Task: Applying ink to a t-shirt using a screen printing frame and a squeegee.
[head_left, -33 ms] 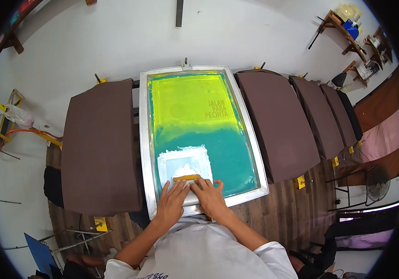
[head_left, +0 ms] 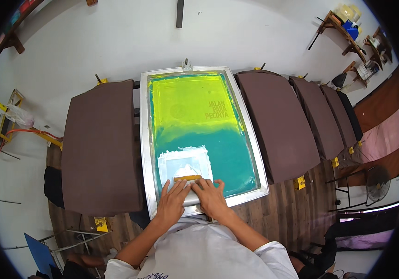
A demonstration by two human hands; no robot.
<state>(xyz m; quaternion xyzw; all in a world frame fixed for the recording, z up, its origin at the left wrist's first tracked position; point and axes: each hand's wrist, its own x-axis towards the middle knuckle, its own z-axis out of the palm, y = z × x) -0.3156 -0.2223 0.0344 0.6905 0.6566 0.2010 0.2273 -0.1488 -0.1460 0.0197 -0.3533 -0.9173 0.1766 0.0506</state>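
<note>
In front of me lies a screen printing frame (head_left: 250, 139) with a pale metal rim. Its mesh is yellow-green at the far part and teal (head_left: 199, 139) nearer me, with lettering in the yellow part. White ink (head_left: 185, 168) sits on a pale square window at the near left. My left hand (head_left: 171, 201) and my right hand (head_left: 210, 197) are closed side by side on a squeegee (head_left: 188, 177) with an amber blade and a silvery body. The blade rests at the near side of the white ink. My palms hide part of the squeegee, and my thumbs are out of sight.
Brown cloth-covered boards flank the frame, one board (head_left: 102, 144) at left and several at right, the closest board (head_left: 278, 125) beside the rim. A hinge clamp (head_left: 186, 65) holds the frame's far edge. A fan (head_left: 378, 182) stands at right. Wooden shelves (head_left: 343, 32) hang on the wall.
</note>
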